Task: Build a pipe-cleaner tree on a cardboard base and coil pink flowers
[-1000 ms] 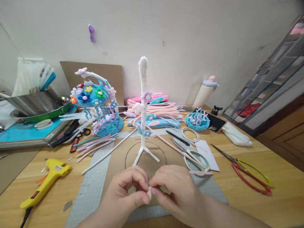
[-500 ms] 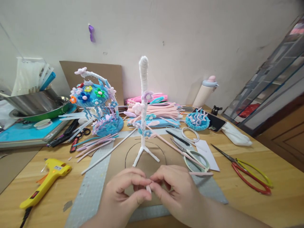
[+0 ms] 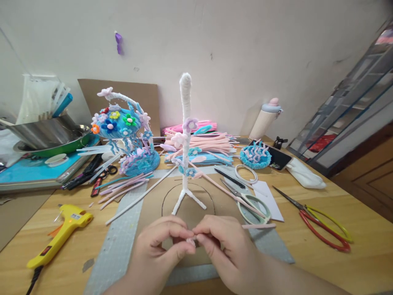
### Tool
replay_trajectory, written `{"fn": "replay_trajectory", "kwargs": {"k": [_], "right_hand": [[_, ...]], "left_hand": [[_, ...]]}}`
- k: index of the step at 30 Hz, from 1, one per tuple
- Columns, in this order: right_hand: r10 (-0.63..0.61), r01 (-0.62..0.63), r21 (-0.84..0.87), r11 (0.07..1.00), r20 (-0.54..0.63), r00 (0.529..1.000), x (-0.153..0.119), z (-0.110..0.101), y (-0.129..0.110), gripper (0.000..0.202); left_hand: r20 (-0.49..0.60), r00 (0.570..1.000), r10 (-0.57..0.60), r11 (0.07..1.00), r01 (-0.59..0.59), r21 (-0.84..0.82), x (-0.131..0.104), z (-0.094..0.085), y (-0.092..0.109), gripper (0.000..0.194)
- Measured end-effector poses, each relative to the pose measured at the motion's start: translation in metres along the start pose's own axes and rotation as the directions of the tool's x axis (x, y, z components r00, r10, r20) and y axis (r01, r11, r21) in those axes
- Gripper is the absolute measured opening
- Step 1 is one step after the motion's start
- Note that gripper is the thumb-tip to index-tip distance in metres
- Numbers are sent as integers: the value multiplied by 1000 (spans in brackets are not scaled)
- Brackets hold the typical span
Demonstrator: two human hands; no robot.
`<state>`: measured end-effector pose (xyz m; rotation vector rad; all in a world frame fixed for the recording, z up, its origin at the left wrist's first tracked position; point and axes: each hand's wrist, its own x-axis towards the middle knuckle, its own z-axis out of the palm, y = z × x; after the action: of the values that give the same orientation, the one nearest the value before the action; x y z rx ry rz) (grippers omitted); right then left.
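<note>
Between the fingertips of both hands is a short piece of pale pink pipe cleaner (image 3: 190, 241), mostly hidden by the fingers. My left hand (image 3: 164, 246) pinches it from the left, and my right hand (image 3: 222, 248) from the right, fingertips meeting. Just beyond them a white wrapped stem (image 3: 186, 102) stands upright on splayed legs, with lilac, pink and blue fuzzy flowers along it. Under it lies a brown cardboard sheet (image 3: 150, 205) with a drawn circle, on a grey cutting mat (image 3: 113, 246).
A yellow glue gun (image 3: 59, 233) lies at left. To the right are green-handled scissors (image 3: 253, 209) and red-and-yellow-handled scissors (image 3: 322, 225). Behind stand a blue flower-covered ornament (image 3: 138, 164), bundles of pipe cleaners (image 3: 208, 145), a small blue basket (image 3: 255, 155) and a bottle (image 3: 264, 121).
The fingers have shifted slightly around the pink piece, which now looks bent or curled at the left fingertips instead of straight. The stem and the tools stay in place.
</note>
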<state>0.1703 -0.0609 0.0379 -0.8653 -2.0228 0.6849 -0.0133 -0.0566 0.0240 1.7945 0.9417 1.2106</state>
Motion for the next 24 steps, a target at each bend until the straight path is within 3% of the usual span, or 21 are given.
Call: {"fn": "replay_trajectory", "kwargs": {"k": [14, 21, 24], "right_hand": [[37, -37, 0, 999, 29, 999, -1, 2, 2, 12], [35, -37, -30, 999, -42, 998, 0, 5, 3, 10], [8, -11, -37, 999, -73, 997, 1, 4, 3, 8]], "left_hand": [[-78, 996, 46, 999, -47, -16, 2, -2, 3, 13], [-3, 999, 47, 999, -47, -14, -3, -2, 1, 14], [47, 999, -14, 994, 19, -104, -3, -4, 2, 10]]}}
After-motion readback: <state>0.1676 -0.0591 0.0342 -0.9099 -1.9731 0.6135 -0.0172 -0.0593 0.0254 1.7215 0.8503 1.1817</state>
